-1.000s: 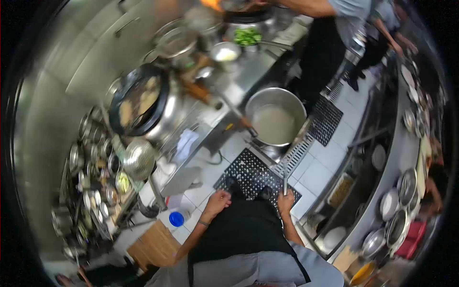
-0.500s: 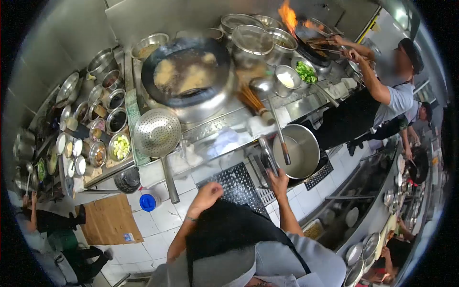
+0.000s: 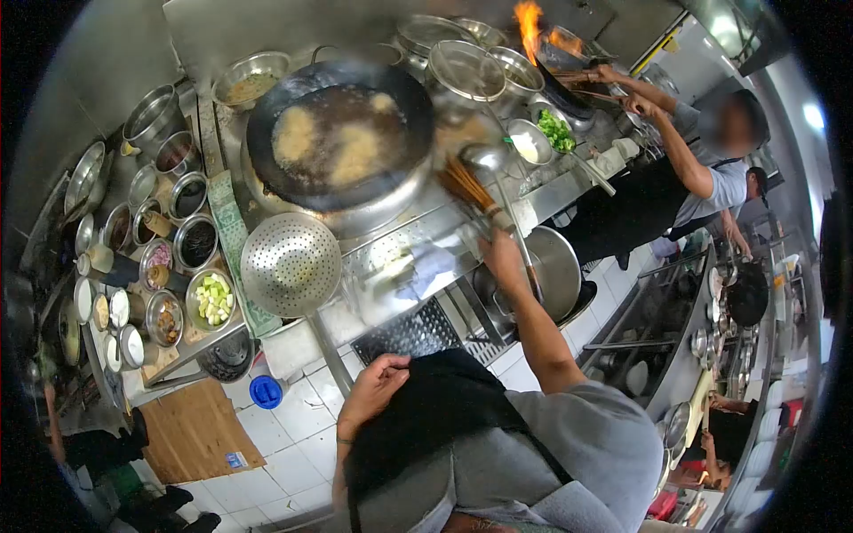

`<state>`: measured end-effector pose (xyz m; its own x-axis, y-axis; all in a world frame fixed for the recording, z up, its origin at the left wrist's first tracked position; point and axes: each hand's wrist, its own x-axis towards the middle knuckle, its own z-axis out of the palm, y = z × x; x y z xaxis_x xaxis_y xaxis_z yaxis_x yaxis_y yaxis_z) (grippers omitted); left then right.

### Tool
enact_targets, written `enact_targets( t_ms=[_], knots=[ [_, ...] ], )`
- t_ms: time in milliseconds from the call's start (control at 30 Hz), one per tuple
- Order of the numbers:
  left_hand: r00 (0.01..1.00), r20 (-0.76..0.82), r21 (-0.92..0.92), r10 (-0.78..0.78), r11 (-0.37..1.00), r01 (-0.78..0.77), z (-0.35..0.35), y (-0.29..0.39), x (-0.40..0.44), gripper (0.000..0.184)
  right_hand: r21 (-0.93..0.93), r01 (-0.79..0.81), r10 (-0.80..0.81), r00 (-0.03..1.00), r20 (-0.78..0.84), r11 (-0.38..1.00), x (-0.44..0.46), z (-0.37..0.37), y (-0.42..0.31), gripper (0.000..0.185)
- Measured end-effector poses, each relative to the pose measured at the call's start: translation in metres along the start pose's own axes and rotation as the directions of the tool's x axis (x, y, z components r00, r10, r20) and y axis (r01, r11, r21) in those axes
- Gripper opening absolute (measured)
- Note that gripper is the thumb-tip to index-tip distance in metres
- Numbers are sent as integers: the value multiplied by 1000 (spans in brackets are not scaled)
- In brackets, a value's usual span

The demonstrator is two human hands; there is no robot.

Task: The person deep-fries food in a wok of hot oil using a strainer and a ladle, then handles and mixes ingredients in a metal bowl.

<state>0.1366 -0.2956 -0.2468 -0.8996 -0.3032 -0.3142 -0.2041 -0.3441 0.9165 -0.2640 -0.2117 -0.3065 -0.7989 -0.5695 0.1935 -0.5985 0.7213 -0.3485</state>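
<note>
My right hand (image 3: 505, 259) reaches over the counter edge, closed, close to the bound handle end of a bamboo wok brush (image 3: 471, 191). Blurred metal shows beside its fingers; what they hold is unclear. A ladle (image 3: 484, 158) lies alongside, its long handle passing the hand toward a deep metal pot (image 3: 553, 275). My left hand (image 3: 378, 384) is loosely curled before the apron, nothing visible in it, near the handle of a perforated strainer (image 3: 291, 265). Beyond, a large black wok (image 3: 267, 142) holds bubbling oil with several pale golden pieces (image 3: 351, 155) frying.
Seasoning bowls and chopped green vegetables (image 3: 213, 299) crowd the left. Flames (image 3: 528, 27) rise from a wok at the right, where a co-worker (image 3: 711, 182) stands. A blue-lidded container (image 3: 266, 392) and cardboard (image 3: 200, 431) lie on the floor. Another counter runs along the right.
My right hand has moved up and forward from the pot's rim to beside the brush handle. My left hand has shifted slightly down, its fingers still curled. The view has turned a little.
</note>
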Motion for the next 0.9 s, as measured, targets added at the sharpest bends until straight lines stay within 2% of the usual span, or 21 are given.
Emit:
enact_targets(
  t_ms=[33, 133, 267, 500, 633, 733, 800, 833, 867, 900],
  knots=[
    [1000, -2, 7, 7, 1000, -7, -3, 2, 2, 26, -46, -9, 10, 1000, 25, 999, 4, 2, -1, 30],
    [999, -47, -18, 21, 1000, -22, -11, 6, 5, 26, 135, 100, -91, 993, -71, 986, -9, -2, 2, 25],
    [995, -84, -107, 52, 992, -60, -17, 7, 8, 25, 173, 71, -63, 996, -56, 982, -14, -5, 7, 22],
    [989, -117, 21, 93, 996, -91, -9, 20, 21, 24, 213, 119, -106, 992, -69, 970, -8, 0, 17, 24],
    [964, -224, 38, 141, 990, -135, 17, 53, 19, 22, 196, 111, -118, 993, 20, 974, -11, -17, 13, 26],
    [923, -316, 34, 220, 975, -221, 40, 87, 9, 21, 257, 65, -92, 991, 94, 964, -13, -28, 15, 27],
    [886, -362, 64, 290, 956, -286, 47, 125, -14, 21, 258, 134, -153, 987, 53, 957, -10, -26, 25, 28],
    [815, -421, 229, 398, 916, -329, 48, 147, -32, 21, 256, 171, -186, 982, 38, 952, -10, -30, 27, 28],
    [669, -351, 461, 656, 742, -486, 48, 170, -50, 30, 189, 191, -211, 974, 89, 963, -6, -38, 31, 31],
    [425, -442, 545, 790, 612, -572, 55, 180, -69, 36, 267, 183, -192, 981, 6, 946, 0, -48, 29, 32]
  ],
)
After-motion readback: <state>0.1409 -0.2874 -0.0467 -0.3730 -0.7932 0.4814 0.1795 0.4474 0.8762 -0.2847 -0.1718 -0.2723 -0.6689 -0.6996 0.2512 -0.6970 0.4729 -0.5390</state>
